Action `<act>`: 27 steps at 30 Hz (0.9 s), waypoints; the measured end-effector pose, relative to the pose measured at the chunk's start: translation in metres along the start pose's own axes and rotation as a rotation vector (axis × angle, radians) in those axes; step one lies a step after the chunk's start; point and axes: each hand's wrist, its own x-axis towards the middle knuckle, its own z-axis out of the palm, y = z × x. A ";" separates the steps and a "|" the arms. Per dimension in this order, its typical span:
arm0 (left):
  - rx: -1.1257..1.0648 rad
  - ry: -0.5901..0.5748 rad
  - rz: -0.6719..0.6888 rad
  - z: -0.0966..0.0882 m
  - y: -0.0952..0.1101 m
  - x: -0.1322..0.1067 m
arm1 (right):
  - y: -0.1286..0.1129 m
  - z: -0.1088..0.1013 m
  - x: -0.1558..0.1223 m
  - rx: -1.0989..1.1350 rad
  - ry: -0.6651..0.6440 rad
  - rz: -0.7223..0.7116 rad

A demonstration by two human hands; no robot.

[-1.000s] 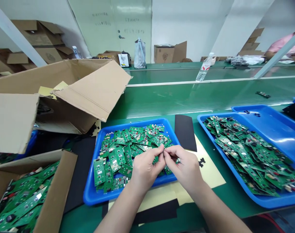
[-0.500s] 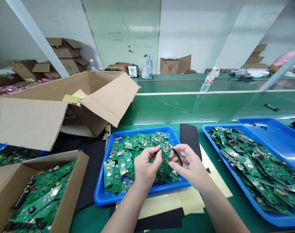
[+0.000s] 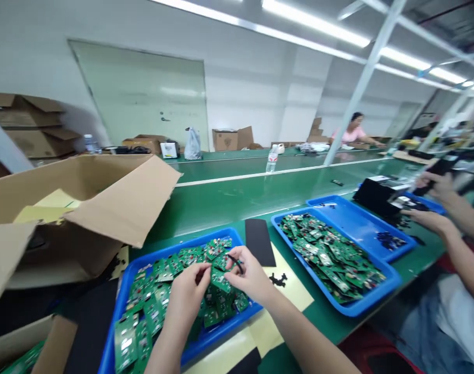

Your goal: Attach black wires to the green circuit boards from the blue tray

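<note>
My left hand [image 3: 188,291] is closed in a pinch over the blue tray [image 3: 118,317] of green circuit boards [image 3: 159,306]. What its fingertips hold is too small to make out. A green circuit board [image 3: 220,282] shows between my two hands; I cannot tell whether it is gripped or lies on the pile. My right hand [image 3: 246,275] is closed around a thin, curved black strip [image 3: 235,263], its fingertips close to that board. Right of the tray, small black pieces [image 3: 278,279] lie on yellow paper [image 3: 293,296].
Another blue tray [image 3: 392,283] of boards stands to the right, beside a third blue tray [image 3: 348,221]. A co-worker's hands [image 3: 431,215] hold dark material at far right. A large open carton [image 3: 116,195] crowds the left. A water bottle [image 3: 272,158] stands farther back.
The view has swung right and tilted up, bringing a co-worker's arms and a distant person into sight. My hands stay close together over the tray, the black strip still in my right.
</note>
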 end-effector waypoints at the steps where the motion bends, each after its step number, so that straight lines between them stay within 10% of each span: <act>1: -0.008 0.003 -0.011 0.001 -0.001 0.001 | -0.002 0.000 0.002 -0.024 0.015 -0.007; 9: -0.081 0.032 -0.033 0.008 -0.005 0.005 | -0.020 -0.020 0.002 -0.316 0.218 -0.021; 19: 0.656 0.235 -0.277 -0.033 -0.028 0.020 | -0.046 -0.188 -0.021 -0.880 1.052 0.314; 27: 0.760 0.103 -0.402 -0.025 -0.029 0.016 | -0.042 -0.209 -0.026 -1.046 1.106 0.461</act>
